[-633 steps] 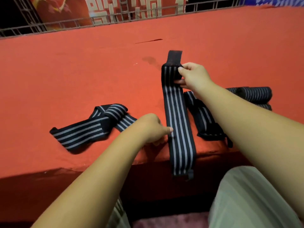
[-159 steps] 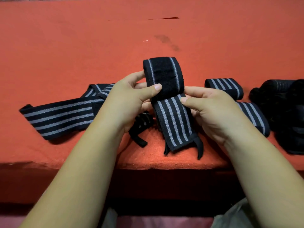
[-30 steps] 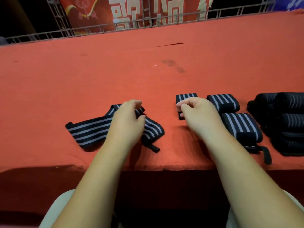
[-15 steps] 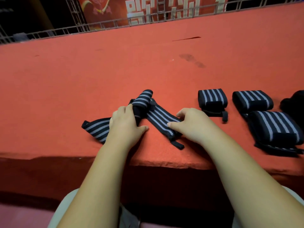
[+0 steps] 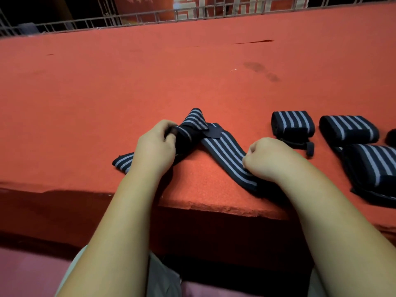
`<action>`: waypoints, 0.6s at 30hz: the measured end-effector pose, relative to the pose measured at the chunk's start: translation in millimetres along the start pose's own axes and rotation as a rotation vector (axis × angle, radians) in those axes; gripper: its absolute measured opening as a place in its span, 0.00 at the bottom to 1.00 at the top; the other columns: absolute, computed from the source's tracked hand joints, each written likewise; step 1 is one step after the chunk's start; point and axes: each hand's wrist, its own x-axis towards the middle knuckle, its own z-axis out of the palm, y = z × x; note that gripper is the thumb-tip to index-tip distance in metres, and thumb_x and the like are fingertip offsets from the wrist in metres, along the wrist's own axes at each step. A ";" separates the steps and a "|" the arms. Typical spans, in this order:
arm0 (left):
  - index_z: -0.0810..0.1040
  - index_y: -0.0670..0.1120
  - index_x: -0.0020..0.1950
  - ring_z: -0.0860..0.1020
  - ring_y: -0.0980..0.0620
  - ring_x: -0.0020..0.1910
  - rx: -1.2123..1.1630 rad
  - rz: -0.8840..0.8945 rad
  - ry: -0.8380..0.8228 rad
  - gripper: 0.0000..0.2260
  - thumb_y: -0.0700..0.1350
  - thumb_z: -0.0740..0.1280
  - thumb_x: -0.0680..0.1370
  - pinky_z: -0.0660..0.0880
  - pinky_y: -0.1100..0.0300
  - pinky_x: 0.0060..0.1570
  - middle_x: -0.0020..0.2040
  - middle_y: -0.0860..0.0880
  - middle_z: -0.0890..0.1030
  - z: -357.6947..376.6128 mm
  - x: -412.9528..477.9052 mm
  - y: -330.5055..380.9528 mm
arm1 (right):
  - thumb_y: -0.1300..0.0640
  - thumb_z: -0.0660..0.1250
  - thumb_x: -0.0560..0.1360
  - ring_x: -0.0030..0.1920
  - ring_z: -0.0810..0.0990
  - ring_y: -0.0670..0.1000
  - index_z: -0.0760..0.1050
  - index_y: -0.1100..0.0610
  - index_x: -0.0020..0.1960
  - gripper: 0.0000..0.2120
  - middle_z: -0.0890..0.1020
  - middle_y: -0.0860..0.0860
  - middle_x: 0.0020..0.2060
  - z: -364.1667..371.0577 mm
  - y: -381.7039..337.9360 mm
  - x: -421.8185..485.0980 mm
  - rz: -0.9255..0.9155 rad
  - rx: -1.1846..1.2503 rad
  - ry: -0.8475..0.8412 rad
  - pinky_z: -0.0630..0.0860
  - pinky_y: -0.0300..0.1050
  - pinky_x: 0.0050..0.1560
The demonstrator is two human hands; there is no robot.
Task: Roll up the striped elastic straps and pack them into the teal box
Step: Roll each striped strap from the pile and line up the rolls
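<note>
An unrolled black strap with grey stripes (image 5: 225, 153) lies crumpled near the front edge of the red carpeted platform (image 5: 128, 82). My left hand (image 5: 155, 146) grips its bunched, folded middle. My right hand (image 5: 265, 159) pinches the strap's near end at the platform edge. Three rolled striped straps lie to the right: one (image 5: 292, 123) just beyond my right hand, another (image 5: 348, 127) further right, and a larger one (image 5: 372, 166) nearer me. No teal box is in view.
A metal railing (image 5: 150, 18) runs along the platform's far side, with a red banner behind it. A dark object (image 5: 392, 137) shows at the right frame edge. The platform's front edge drops off just below my wrists.
My right hand left the rolled strap it set down and took the loose strap's near end, drawing it toward the edge. My left hand closed on the strap's bunched middle.
</note>
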 end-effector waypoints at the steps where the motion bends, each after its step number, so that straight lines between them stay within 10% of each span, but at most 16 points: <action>1: 0.82 0.53 0.64 0.80 0.49 0.57 -0.008 0.019 -0.015 0.10 0.45 0.64 0.86 0.67 0.61 0.50 0.56 0.51 0.86 -0.8 -0.5 -0.3 | 0.51 0.63 0.78 0.60 0.79 0.61 0.83 0.51 0.52 0.10 0.83 0.54 0.56 1.0 -1.0 0.9 0.009 -0.029 0.027 0.78 0.51 0.60; 8: 0.81 0.50 0.49 0.79 0.50 0.43 -0.057 0.069 -0.111 0.08 0.49 0.65 0.86 0.70 0.56 0.39 0.41 0.51 0.82 -14.3 -8.3 0.6 | 0.32 0.70 0.76 0.72 0.70 0.62 0.73 0.43 0.75 0.31 0.78 0.52 0.69 13.9 -15.6 2.5 -0.169 0.117 0.184 0.69 0.59 0.73; 13: 0.87 0.57 0.54 0.81 0.64 0.59 -0.164 0.048 -0.343 0.10 0.45 0.68 0.82 0.77 0.59 0.60 0.59 0.62 0.85 -27.2 -11.5 -3.9 | 0.40 0.68 0.82 0.76 0.68 0.64 0.59 0.48 0.84 0.35 0.76 0.52 0.76 22.4 -13.0 14.3 -0.252 0.129 0.126 0.67 0.60 0.75; 18: 0.85 0.55 0.57 0.77 0.60 0.66 -0.146 0.122 -0.159 0.11 0.51 0.68 0.78 0.69 0.61 0.67 0.65 0.60 0.80 -24.1 -15.8 13.4 | 0.52 0.71 0.83 0.49 0.80 0.48 0.79 0.48 0.69 0.14 0.83 0.45 0.50 18.0 -9.3 24.7 -0.268 0.427 0.230 0.68 0.41 0.51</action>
